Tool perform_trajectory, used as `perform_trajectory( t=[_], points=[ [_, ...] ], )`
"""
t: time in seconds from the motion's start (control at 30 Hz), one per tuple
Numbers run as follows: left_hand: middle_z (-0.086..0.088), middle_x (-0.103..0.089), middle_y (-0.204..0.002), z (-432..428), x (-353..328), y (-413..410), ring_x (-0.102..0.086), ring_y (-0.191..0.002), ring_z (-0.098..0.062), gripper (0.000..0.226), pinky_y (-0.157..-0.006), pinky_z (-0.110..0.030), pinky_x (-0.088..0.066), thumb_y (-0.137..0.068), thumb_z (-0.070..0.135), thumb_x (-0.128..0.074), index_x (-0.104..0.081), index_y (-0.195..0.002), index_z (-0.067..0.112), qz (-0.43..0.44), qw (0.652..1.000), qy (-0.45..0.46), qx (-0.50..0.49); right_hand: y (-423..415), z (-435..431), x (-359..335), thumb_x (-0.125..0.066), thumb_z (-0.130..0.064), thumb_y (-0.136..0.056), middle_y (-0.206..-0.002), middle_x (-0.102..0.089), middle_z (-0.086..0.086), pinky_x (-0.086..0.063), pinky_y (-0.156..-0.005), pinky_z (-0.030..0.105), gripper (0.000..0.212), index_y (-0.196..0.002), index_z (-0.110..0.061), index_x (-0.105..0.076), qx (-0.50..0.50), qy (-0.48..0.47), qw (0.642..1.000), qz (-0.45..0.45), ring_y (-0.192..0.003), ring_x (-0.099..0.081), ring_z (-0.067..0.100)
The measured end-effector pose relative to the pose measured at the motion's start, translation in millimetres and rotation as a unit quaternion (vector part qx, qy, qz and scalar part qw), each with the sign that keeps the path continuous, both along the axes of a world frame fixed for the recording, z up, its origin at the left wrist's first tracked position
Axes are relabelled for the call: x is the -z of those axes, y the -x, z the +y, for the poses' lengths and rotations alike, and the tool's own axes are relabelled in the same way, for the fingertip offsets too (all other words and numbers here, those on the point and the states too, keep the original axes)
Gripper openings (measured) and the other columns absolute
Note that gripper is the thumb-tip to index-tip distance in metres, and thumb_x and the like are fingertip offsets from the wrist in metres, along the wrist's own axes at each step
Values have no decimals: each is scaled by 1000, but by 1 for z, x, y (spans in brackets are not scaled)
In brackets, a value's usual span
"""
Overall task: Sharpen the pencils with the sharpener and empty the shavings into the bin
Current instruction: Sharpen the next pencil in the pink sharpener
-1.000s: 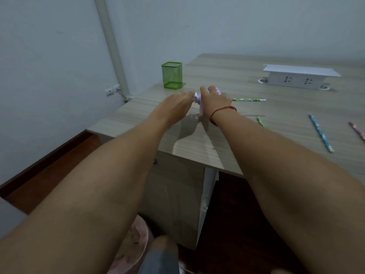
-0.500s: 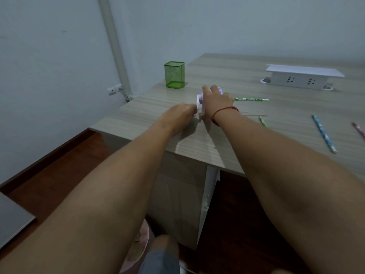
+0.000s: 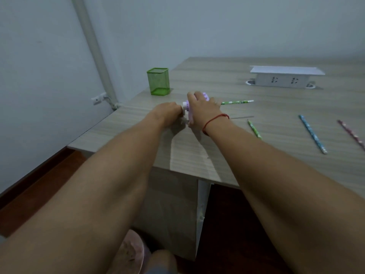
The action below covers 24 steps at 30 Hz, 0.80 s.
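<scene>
Purple sharpener (image 3: 204, 95) is clasped by the right hand (image 3: 203, 110); the left hand (image 3: 167, 113) is curled on its crank (image 3: 185, 106). A green pencil (image 3: 237, 102) is seated right of the grip. Farther right, a blue pencil (image 3: 313, 134) and a pink pencil (image 3: 351, 134) are judged pending, as is emptying into the bin (image 3: 132, 252).

The right hand (image 3: 203, 108) grips the purple sharpener (image 3: 205, 95) from above on the worktop (image 3: 276, 107). The left hand (image 3: 167, 113) curls at its crank end. 1 long green pencil (image 3: 237, 102) juts out rightward. A blue pencil (image 3: 313, 134) lies well apart, and a green mesh pot (image 3: 158, 81) stands behind.
</scene>
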<state>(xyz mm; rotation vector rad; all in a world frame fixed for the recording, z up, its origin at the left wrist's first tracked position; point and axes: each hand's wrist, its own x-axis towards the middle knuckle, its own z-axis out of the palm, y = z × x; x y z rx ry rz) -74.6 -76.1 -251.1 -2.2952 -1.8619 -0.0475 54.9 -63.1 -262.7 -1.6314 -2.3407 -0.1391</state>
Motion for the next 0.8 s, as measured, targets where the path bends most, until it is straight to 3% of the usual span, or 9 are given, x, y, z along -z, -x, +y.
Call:
perform_trajectory(
  t=[0.23,0.4,0.53,0.8],
  points=[
    [-24,-61,-109,13,-21,2,-60,-102,-40,22,-73,-44,-43,-94,-3,-39,-54,-110,-2,17,994,-107,2,1,-2,-4,-80,-29,-71,-138,-39,4,-34,-104,60,78,-135,-21,-37,10,5,1000,-2,-119,-50,40],
    [-22,-59,-114,-7,-28,4,-57,-104,-39,28,-77,-46,-43,-103,14,-30,-50,-118,-1,-2,985,-173,30,5,-5,-13,-71,-28,-83,-145,-34,7,-33,-106,60,68,-139,-21,-34,37,33,999,-12,-124,-45,42],
    [-24,-63,-101,-29,-15,4,-62,-91,-41,21,-67,-47,-44,-100,5,-39,-56,-108,-3,-32,969,-226,90,5,-4,-13,-66,-29,-86,-147,-33,7,-33,-106,58,64,-141,-22,-33,40,36,999,-1,-126,-44,43],
    [-23,-65,-107,-50,-2,0,-60,-94,-41,25,-71,-45,-42,-100,17,-38,-56,-105,0,-80,984,-146,55,6,-2,-13,-78,-28,-74,-141,-38,8,-36,-104,55,72,-134,-23,-39,30,41,999,11,-124,-45,42]
  ],
)
